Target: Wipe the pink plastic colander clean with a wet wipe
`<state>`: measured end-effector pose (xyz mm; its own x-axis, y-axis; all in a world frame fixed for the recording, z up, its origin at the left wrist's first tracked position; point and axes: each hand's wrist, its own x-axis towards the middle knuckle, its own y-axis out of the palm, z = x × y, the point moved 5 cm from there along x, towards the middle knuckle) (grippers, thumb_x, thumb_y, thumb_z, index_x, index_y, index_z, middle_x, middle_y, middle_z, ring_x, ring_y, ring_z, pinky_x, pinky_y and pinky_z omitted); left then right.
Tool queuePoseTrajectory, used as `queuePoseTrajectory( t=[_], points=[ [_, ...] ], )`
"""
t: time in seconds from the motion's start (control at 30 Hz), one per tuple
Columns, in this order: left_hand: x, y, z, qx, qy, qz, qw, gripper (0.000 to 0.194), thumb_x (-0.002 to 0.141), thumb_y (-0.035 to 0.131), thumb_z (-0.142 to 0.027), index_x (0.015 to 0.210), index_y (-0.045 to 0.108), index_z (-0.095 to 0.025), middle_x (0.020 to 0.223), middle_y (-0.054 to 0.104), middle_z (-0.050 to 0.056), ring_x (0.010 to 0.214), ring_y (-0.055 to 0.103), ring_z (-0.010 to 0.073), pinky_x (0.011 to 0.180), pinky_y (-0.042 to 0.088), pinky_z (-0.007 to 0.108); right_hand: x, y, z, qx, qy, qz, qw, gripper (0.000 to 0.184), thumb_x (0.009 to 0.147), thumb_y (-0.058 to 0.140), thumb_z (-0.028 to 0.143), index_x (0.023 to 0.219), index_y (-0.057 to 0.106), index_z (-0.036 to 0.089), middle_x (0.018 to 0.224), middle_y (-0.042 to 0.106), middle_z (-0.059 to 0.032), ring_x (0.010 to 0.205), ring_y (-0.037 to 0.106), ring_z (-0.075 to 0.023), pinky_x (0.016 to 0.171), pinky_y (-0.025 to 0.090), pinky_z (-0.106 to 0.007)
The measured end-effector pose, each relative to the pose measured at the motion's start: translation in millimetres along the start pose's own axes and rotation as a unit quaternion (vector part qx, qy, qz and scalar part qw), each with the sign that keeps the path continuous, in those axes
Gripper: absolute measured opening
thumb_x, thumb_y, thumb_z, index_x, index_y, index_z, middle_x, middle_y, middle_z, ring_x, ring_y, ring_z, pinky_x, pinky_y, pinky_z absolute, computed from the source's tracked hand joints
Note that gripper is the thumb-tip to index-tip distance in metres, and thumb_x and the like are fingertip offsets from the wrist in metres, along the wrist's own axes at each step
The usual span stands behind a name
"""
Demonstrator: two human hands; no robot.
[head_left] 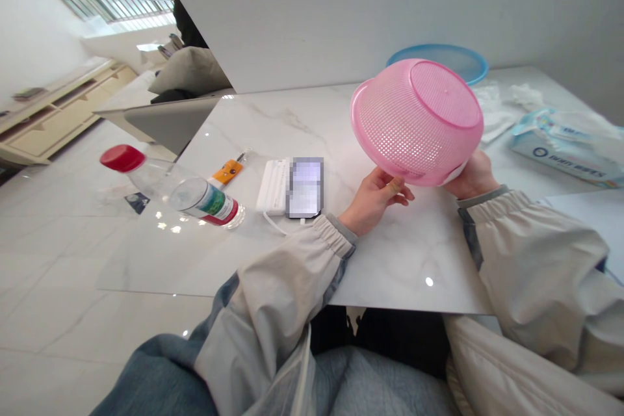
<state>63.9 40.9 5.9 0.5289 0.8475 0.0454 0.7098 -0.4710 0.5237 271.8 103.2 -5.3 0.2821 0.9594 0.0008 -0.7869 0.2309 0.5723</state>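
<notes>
A pink plastic colander [417, 122] is held up in the air above the white marble tabletop [409, 260], tilted with its perforated base facing up and to the right. My left hand [374, 200] supports its lower rim from below, fingers curled against the edge. My right hand [472, 175] grips the far side of the rim, partly hidden behind the colander. Left of my left hand lies a phone [305, 187] with a blurred screen, cabled to a white power bank [273, 186]. Further left, a clear plastic bottle [185, 190] with a red cap lies on its side.
A blue plastic basin [439, 60] stands behind the colander at the table's far edge. A packet of wipes [560, 146] and white plastic sheeting [497, 110] lie at the right. A small orange item [227, 171] lies near the table's left edge. A person [188, 23] stands at the back.
</notes>
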Motion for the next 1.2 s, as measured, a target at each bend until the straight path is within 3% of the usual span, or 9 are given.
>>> queuePoseTrajectory(
  t=[0.23, 0.4, 0.6, 0.9, 1.1, 1.2],
  points=[
    [1, -0.1, 0, 0.003, 0.002, 0.001, 1.0, 0.065, 0.077, 0.09, -0.067, 0.109, 0.059, -0.019, 0.092, 0.065, 0.0, 0.079, 0.067, 0.0135, 0.075, 0.05, 0.032, -2, 3, 1, 0.002, 0.009, 0.016, 1.0, 0.03, 0.096, 0.059, 0.029, 0.115, 0.081, 0.021, 0.122, 0.081, -0.0075, 0.114, 0.075, -0.0258, 0.123, 0.052, -0.048],
    [1, -0.5, 1, 0.007, 0.0, 0.002, 1.0, 0.066, 0.076, 0.09, -0.068, 0.109, 0.06, -0.02, 0.093, 0.066, 0.001, 0.082, 0.068, 0.0148, 0.077, 0.051, 0.033, -3, 6, 1, -0.03, 0.005, 0.017, 0.999, 0.038, 0.1, 0.049, 0.026, 0.119, 0.081, 0.023, 0.125, 0.081, -0.005, 0.113, 0.075, -0.026, 0.127, 0.048, -0.052],
    [2, -1.3, 2, -0.003, 0.003, 0.006, 1.0, 0.066, 0.077, 0.09, -0.069, 0.109, 0.059, -0.02, 0.093, 0.065, 0.001, 0.085, 0.067, 0.0158, 0.076, 0.051, 0.033, -4, 6, 3, -0.025, -0.005, 0.006, 1.0, 0.04, 0.097, 0.052, 0.027, 0.124, 0.081, 0.02, 0.126, 0.081, -0.0063, 0.112, 0.075, -0.0259, 0.122, 0.053, -0.048],
    [1, -0.3, 2, -0.015, 0.024, 0.022, 0.999, 0.058, 0.086, 0.084, -0.066, 0.11, 0.059, -0.02, 0.095, 0.068, 0.003, 0.089, 0.067, 0.0161, 0.077, 0.052, 0.032, -8, 13, 6, -0.003, -0.016, -0.012, 1.0, 0.041, 0.096, 0.053, 0.03, 0.124, 0.081, 0.018, 0.131, 0.08, -0.0083, 0.117, 0.074, -0.0294, 0.119, 0.055, -0.05],
    [1, -0.7, 2, -0.021, 0.031, 0.018, 0.999, 0.058, 0.084, 0.085, -0.067, 0.109, 0.06, -0.02, 0.105, 0.068, 0.004, 0.091, 0.068, 0.0172, 0.078, 0.053, 0.034, -10, 15, 7, -0.006, -0.007, -0.035, 0.999, 0.048, 0.103, 0.039, 0.022, 0.125, 0.08, 0.015, 0.133, 0.078, -0.011, 0.11, 0.075, -0.0279, 0.121, 0.051, -0.053],
    [1, -0.7, 1, -0.028, 0.036, 0.012, 0.999, 0.059, 0.084, 0.084, -0.068, 0.109, 0.06, -0.02, 0.107, 0.067, 0.004, 0.091, 0.068, 0.017, 0.078, 0.053, 0.034, -9, 13, 8, 0.021, -0.005, -0.04, 0.999, 0.045, 0.105, 0.04, 0.02, 0.127, 0.079, 0.013, 0.132, 0.078, -0.0128, 0.108, 0.075, -0.026, 0.12, 0.05, -0.051]
  ],
)
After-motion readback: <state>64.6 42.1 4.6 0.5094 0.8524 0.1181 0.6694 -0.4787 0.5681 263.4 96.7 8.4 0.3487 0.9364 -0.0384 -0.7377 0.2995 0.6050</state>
